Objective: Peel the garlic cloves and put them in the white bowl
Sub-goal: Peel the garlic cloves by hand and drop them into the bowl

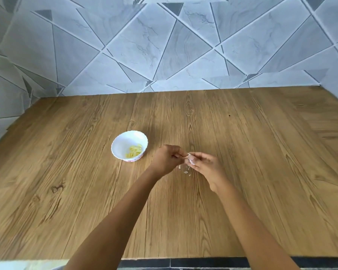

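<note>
The tiled wall [164,45] stands behind the white bowl [123,141] and meets the far edge of the desk [66,191]. The brown wooden desk is wide. There is lots of bare wood on every side of the bowl, most of all to its right and in front of it. The near edge of the desk is far in front of the bowl, where both arms come in.

The bowl sits upright near the middle of the desk, well away from all the edges. A small pile of yellow peeled cloves [134,151] lies inside it.

The left hand [167,158] is just to the right of the bowl, not touching it. The right hand [205,164] is further right. Both hands meet on one garlic clove [189,158], above the desk. The right grip is curled around the clove. The left grip pinches its end.

A few tiny bits of skin [185,171] lie on the desk under the hands, right of the bowl.
</note>
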A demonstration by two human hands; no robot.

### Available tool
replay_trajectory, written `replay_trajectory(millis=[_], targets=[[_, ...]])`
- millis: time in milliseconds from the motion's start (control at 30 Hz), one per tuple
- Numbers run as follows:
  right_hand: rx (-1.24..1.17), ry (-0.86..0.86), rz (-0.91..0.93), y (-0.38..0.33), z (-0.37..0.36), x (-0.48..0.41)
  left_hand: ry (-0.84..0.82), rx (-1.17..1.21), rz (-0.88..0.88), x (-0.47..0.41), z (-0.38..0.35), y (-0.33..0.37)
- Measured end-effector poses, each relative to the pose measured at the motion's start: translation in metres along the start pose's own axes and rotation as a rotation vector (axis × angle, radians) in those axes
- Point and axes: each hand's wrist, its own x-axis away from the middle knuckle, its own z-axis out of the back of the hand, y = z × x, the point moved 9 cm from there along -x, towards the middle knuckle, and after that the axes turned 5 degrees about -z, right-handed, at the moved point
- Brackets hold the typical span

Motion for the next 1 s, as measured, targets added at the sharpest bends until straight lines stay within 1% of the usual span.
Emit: replay_trajectory(millis=[100,200,300,367,400,433,500,533,567,633,733,833,867,933,1000], targets=[[0.034,0.041,0.043,-0.002,0.001,0.002,0.017,-0.101,-0.029,-0.001,0.0,0.003],[0.105,0.131,0.1,-0.003,0.004,0.004,0.12,-0.236,-0.049,0.003,0.0,0.006],[0.14,0.197,0.128,-0.001,0.006,0.005,0.162,-0.278,-0.047,0.007,-0.006,0.006],[0.174,0.199,0.129,0.001,0.006,0.005,0.172,-0.293,-0.016,0.009,-0.006,0.004],[0.18,0.183,0.117,0.002,0.006,0.004,0.157,-0.248,0.011,0.009,-0.005,0.0],[0.172,0.159,0.098,0.004,0.005,0.003,0.122,-0.134,0.053,0.008,-0.005,-0.007],[0.146,0.104,0.074,0.004,0.005,0.002,0.041,0.173,0.172,0.011,-0.006,-0.018],[0.151,0.086,0.076,0.002,0.005,0.002,0.024,0.276,0.217,0.012,-0.004,-0.022],[0.172,0.076,0.084,0.0,0.006,0.002,0.03,0.296,0.237,0.013,0.001,-0.025],[0.332,0.112,0.159,-0.008,0.006,0.003,0.055,0.267,0.236,0.013,0.01,-0.026],[0.688,0.219,0.362,-0.024,-0.002,0.005,0.088,0.203,0.229,0.014,0.017,-0.026],[0.954,0.303,0.422,-0.026,-0.009,0.006,0.136,0.13,0.204,0.019,0.025,-0.024],[0.991,0.344,0.442,-0.028,-0.007,0.009,0.158,0.11,0.192,0.021,0.028,-0.023],[0.963,0.394,0.544,-0.036,-0.008,0.021,0.203,0.053,0.176,0.028,0.034,-0.02],[0.861,0.35,0.649,-0.043,-0.017,0.038,0.217,0.043,0.173,0.036,0.036,-0.018]])
